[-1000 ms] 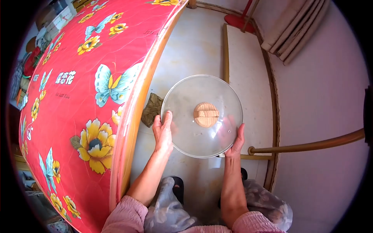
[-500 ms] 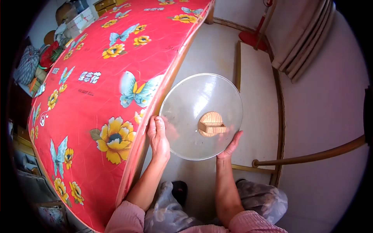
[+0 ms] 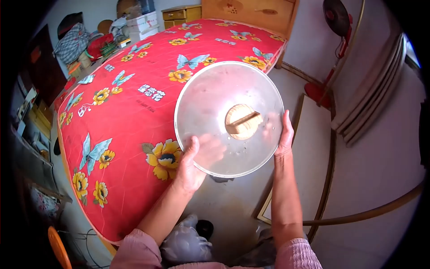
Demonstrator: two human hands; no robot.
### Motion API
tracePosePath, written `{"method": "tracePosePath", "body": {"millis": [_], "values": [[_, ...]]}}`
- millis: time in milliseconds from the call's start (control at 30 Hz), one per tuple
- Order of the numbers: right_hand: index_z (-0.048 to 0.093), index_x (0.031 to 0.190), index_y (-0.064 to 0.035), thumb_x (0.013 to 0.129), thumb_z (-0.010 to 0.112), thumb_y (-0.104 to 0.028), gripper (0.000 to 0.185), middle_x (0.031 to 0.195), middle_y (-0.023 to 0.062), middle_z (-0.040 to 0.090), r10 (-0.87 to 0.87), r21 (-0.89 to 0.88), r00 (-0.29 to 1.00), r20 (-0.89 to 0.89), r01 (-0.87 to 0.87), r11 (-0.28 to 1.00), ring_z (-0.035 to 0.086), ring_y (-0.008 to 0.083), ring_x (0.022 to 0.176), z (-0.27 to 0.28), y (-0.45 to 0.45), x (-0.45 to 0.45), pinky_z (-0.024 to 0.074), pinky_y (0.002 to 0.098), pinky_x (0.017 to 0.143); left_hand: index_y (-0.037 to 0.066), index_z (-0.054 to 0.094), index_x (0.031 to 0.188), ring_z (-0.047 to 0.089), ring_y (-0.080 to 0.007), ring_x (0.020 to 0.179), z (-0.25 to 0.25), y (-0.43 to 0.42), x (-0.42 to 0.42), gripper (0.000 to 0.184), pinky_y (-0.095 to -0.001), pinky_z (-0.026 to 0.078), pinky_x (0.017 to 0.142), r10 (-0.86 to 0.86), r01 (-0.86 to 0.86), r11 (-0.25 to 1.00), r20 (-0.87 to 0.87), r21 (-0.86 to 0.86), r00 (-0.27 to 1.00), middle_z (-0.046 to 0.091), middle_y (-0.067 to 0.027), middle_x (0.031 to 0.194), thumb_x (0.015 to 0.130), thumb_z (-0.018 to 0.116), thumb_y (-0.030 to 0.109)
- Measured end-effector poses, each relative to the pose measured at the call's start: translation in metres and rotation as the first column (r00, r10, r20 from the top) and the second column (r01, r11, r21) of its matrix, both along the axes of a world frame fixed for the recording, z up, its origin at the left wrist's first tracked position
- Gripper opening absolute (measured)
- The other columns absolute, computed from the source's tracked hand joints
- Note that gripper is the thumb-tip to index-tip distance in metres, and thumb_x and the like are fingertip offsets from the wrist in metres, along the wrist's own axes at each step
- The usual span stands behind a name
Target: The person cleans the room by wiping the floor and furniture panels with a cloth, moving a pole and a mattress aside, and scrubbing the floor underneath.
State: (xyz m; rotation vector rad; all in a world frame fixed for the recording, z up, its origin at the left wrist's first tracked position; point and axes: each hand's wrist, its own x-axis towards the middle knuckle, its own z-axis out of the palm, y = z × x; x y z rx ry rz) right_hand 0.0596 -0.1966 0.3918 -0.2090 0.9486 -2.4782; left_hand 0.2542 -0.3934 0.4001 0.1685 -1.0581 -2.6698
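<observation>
Between my two hands is a round, see-through glass pot lid (image 3: 204, 103) with a thin pale rim. A wooden knob (image 3: 243, 122) with a raised bar sits on its face, turned up toward me. My left hand (image 3: 192, 168) grips the lower left rim, thumb on top and the fingers showing through the glass beneath. On the right edge my right hand (image 3: 285, 136) is closed round the rim, its fingers partly seen through the glass. The lid is held in the air, overlapping the bed's edge and the floor in view.
A bed with a red flowered cover (image 3: 130, 166) fills the left and middle, its wooden headboard (image 3: 251, 15) at the back. To the right are a standing fan (image 3: 338, 20), a flat white panel (image 3: 304, 143), a curtain (image 3: 374, 94) and a curved brown rail (image 3: 367, 215).
The lid has risen in view and tilted, its knob bar turning. My left hand has slid to the lower rim, my right up the side. The view has swung up and left.
</observation>
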Motion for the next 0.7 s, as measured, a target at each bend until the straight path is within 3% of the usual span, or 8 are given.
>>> {"method": "tracePosePath", "body": {"millis": [100,200,300,400,500,600,700], "values": [[0.063,0.102,-0.0029,0.095,0.046,-0.058,0.058,0.071,0.0089,0.061,0.065,0.177,0.991,-0.115,-0.044,0.983,0.06,0.0232,0.057,0.023,-0.007,0.003,0.0529,0.0348,0.056,0.01,0.057,0.115,0.059,-0.0283,0.106,-0.009,-0.004,0.003,0.047,-0.0408,0.048,0.091,0.036,-0.028,0.983,-0.037,0.181,0.999,0.062,-0.0103,0.114,0.095,0.054,0.052],[0.062,0.103,-0.0029,0.095,0.046,-0.058,0.058,0.073,0.0093,0.063,0.097,0.209,0.988,-0.119,-0.07,0.975,0.061,0.0239,0.059,0.028,-0.01,0.009,0.0526,0.0351,0.056,0.012,0.057,0.11,0.058,-0.0263,0.103,-0.021,-0.005,0.008,0.044,-0.0392,0.048,0.09,0.054,-0.031,0.965,-0.083,0.26,0.995,0.062,-0.0076,0.11,0.094,0.055,0.052],[0.065,0.099,-0.002,0.094,0.047,-0.06,0.06,0.069,0.0063,0.062,0.048,0.187,0.995,-0.086,-0.032,0.982,0.059,0.0189,0.056,0.038,-0.017,0.02,0.0519,0.0308,0.052,0.012,0.058,0.107,0.058,-0.0248,0.104,-0.029,-0.002,0.014,0.043,-0.0387,0.047,0.091,0.082,-0.054,0.945,-0.073,0.321,0.994,0.062,-0.0065,0.109,0.094,0.055,0.052],[0.064,0.101,-0.0033,0.095,0.044,-0.06,0.06,0.07,0.0062,0.062,0.045,0.243,0.992,-0.117,-0.016,0.97,0.059,0.0184,0.057,0.039,-0.02,0.022,0.0516,0.0306,0.052,0.009,0.058,0.107,0.059,-0.0233,0.1,-0.032,-0.005,0.02,0.045,-0.0381,0.048,0.089,0.145,-0.154,0.94,0.052,0.305,0.988,0.064,-0.0092,0.111,0.093,0.057,0.051],[0.064,0.102,-0.0043,0.097,0.042,-0.058,0.059,0.067,0.0056,0.06,0.008,0.296,0.988,-0.157,0.039,0.954,0.058,0.0181,0.054,0.041,-0.022,0.029,0.0503,0.0297,0.051,0.008,0.059,0.11,0.06,-0.0212,0.098,-0.021,0.0,0.022,0.045,-0.0368,0.049,0.087,0.173,-0.17,0.962,0.004,0.211,0.985,0.065,-0.0079,0.108,0.094,0.057,0.05],[0.062,0.112,-0.0033,0.098,0.041,-0.058,0.06,0.082,0.0079,0.065,0.13,0.36,0.957,-0.258,-0.03,0.933,0.062,0.0194,0.069,0.026,-0.017,0.022,0.0533,0.031,0.063,0.005,0.055,0.121,0.06,-0.0209,0.1,-0.036,-0.01,0.03,0.052,-0.0366,0.048,0.089,0.155,-0.149,0.986,-0.074,0.079,0.985,0.063,-0.0085,0.112,0.095,0.055,0.05],[0.056,0.125,-0.0001,0.099,0.036,-0.057,0.065,0.111,0.0123,0.063,-0.041,0.32,0.978,-0.202,0.106,0.941,0.061,0.021,0.096,0.019,-0.037,0.037,0.0513,0.0333,0.082,0.004,0.049,0.131,0.059,-0.0216,0.103,-0.034,-0.006,0.033,0.063,-0.0373,0.048,0.092,0.438,-0.439,0.897,-0.044,-0.046,0.898,0.06,-0.0093,0.118,0.095,0.051,0.056]]}}
